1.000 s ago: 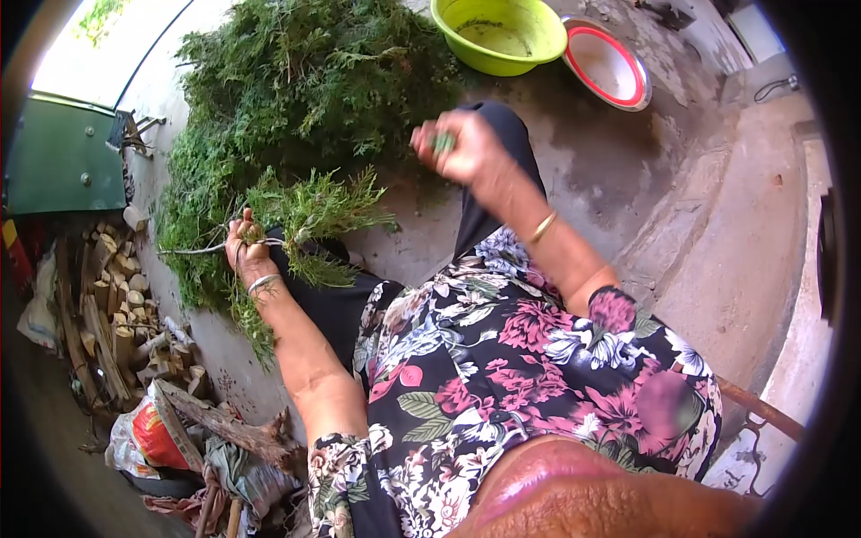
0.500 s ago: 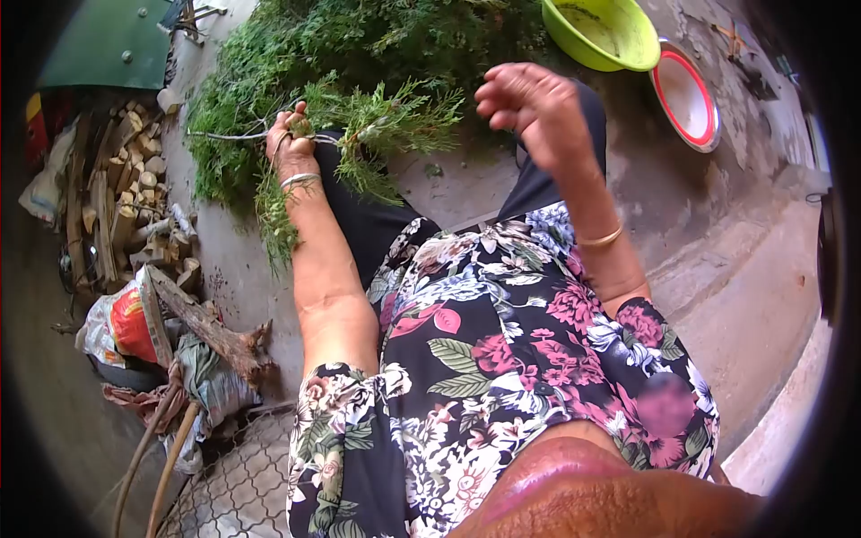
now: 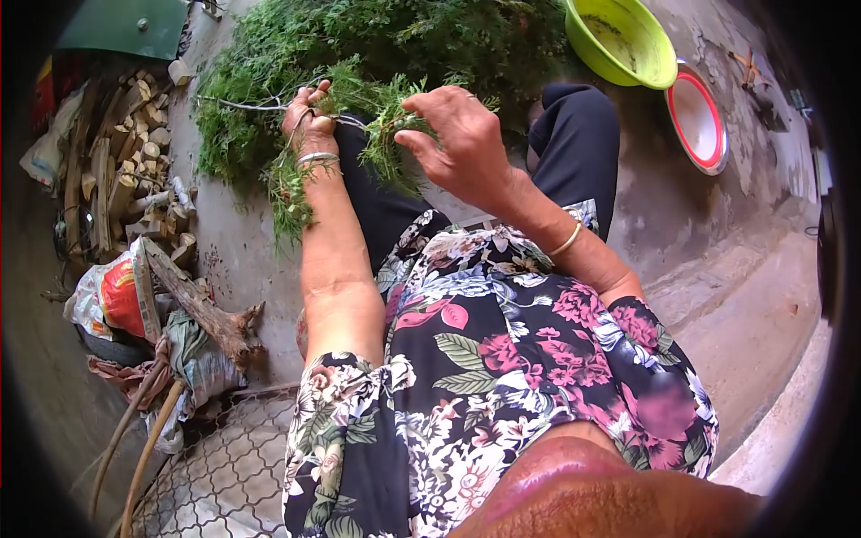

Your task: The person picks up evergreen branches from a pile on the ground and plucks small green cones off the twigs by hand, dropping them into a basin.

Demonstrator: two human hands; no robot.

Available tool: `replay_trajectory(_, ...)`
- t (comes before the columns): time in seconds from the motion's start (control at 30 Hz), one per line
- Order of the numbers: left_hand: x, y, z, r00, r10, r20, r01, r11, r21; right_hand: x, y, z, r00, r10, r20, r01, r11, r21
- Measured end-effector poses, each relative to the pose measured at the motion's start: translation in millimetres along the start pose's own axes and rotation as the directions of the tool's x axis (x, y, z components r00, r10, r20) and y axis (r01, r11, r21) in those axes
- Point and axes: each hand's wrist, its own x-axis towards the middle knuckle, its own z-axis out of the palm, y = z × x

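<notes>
My left hand (image 3: 311,121), with a silver bangle at the wrist, is closed around the thin bare stem of a leafy evergreen branch (image 3: 386,161). Part of the stem (image 3: 238,105) sticks out to the left, and a green sprig (image 3: 289,197) hangs down beside my forearm. At the branch's leafy right end is my right hand (image 3: 466,134), a gold-coloured bangle on its wrist. Its thumb and fingers are apart around small green clusters (image 3: 408,124) among the leaves. Whether the fingertips touch them is unclear.
A big heap of green branches (image 3: 395,40) lies in front of my knees. Beyond it to the right are a lime-green basin (image 3: 668,67) and a red-rimmed white basin (image 3: 720,143). Split firewood (image 3: 112,197), bags (image 3: 112,291) and a log (image 3: 202,305) lie at left.
My right hand has moved left and down, from raised beside the branch to its leafy end. My left hand still holds the stem; the whole view has shifted slightly.
</notes>
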Motion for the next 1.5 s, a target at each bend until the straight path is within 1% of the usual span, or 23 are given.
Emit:
replay_trajectory(0.07,0,-8,11,0.972,0.116,-0.204,-0.136,0.987,-0.084,-2,2,8,0.986,0.089,0.144,-0.079,0.994,-0.075)
replay_trajectory(0.13,-2,-8,14,0.977,0.095,-0.189,-0.118,0.986,-0.115,-2,2,8,0.984,0.094,0.151,-0.082,0.993,-0.082)
replay_trajectory(0.23,-8,-9,20,0.975,0.107,-0.197,-0.117,0.992,-0.042,-2,-1,4,0.979,0.144,0.144,-0.142,0.99,-0.019)
replay_trajectory(0.3,-8,-6,16,0.977,0.097,-0.191,-0.104,0.994,-0.025,0,-9,-3,0.937,0.288,0.196,-0.318,0.937,0.147)
replay_trajectory(0.33,-6,-5,14,0.979,0.086,-0.183,-0.088,0.996,-0.006,-1,-10,-5,0.936,0.29,0.2,-0.321,0.936,0.143)
replay_trajectory(0.43,-7,-6,18,0.978,0.057,-0.201,-0.059,0.998,-0.003,-3,-16,-10,0.936,0.301,0.183,-0.343,0.895,0.284)
replay_trajectory(0.5,-12,-9,22,0.975,0.084,-0.206,-0.08,0.996,0.028,-5,-19,-17,0.875,0.398,0.276,-0.476,0.814,0.334)
replay_trajectory(0.63,-13,-7,24,0.973,0.078,-0.219,-0.055,0.992,0.11,-5,-23,-22,0.868,0.4,0.293,-0.493,0.758,0.427)
replay_trajectory(0.7,-18,-3,24,0.994,-0.037,-0.098,0.046,0.995,0.085,-2,-25,-31,0.771,0.487,0.41,-0.621,0.432,0.655)
replay_trajectory(0.73,-21,-5,27,0.994,-0.04,-0.1,0.049,0.995,0.086,-2,-24,-36,0.77,0.49,0.41,-0.622,0.43,0.654)
replay_trajectory(0.8,-26,-10,37,0.966,0.102,-0.238,-0.061,0.982,0.176,0,-21,-44,0.655,0.489,0.575,-0.72,0.174,0.672)
replay_trajectory(0.83,-22,-5,26,0.991,0.022,-0.134,-0.005,0.992,0.125,-3,-18,-44,0.602,0.503,0.62,-0.75,0.09,0.656)
replay_trajectory(0.87,-19,-6,25,0.991,0.019,-0.132,-0.003,0.992,0.125,-8,-14,-42,0.603,0.505,0.618,-0.749,0.091,0.656)
replay_trajectory(0.93,-13,-8,24,0.976,0.08,-0.201,-0.07,0.996,0.056,-20,-3,-35,0.436,0.534,0.724,-0.794,-0.151,0.589)
replay_trajectory(1.0,-8,-7,17,0.983,0.066,-0.169,-0.061,0.997,0.04,-27,-1,-23,0.417,0.585,0.695,-0.809,-0.109,0.577)
replay_trajectory(1.07,-5,-7,15,0.984,0.07,-0.165,-0.061,0.996,0.059,-26,-3,-12,0.526,0.669,0.525,-0.813,0.212,0.543)
replay_trajectory(1.1,-9,-8,22,0.984,0.071,-0.161,-0.062,0.996,0.061,-23,-7,-7,0.596,0.674,0.436,-0.755,0.287,0.589)
replay_trajectory(1.13,-14,-10,28,0.976,0.091,-0.199,-0.083,0.995,0.049,-20,-8,-2,0.599,0.673,0.433,-0.753,0.289,0.592)
replay_trajectory(1.2,-18,-11,34,0.965,0.113,-0.237,-0.107,0.993,0.039,-15,-11,8,0.708,0.66,0.251,-0.654,0.479,0.586)
replay_trajectory(1.23,-17,-12,32,0.963,0.119,-0.241,-0.117,0.993,0.022,-9,-14,7,0.715,0.654,0.247,-0.664,0.527,0.53)
replay_trajectory(1.33,-12,-11,26,0.961,0.112,-0.252,-0.119,0.993,-0.012,3,-16,16,0.679,0.685,0.265,-0.69,0.473,0.548)
replay_trajectory(1.4,-12,-10,22,0.98,0.089,-0.18,-0.086,0.996,0.023,4,-13,20,0.672,0.7,0.241,-0.697,0.488,0.526)
replay_trajectory(1.5,-12,-11,23,0.975,0.095,-0.2,-0.091,0.995,0.03,0,-8,22,0.735,0.633,0.243,-0.644,0.54,0.541)
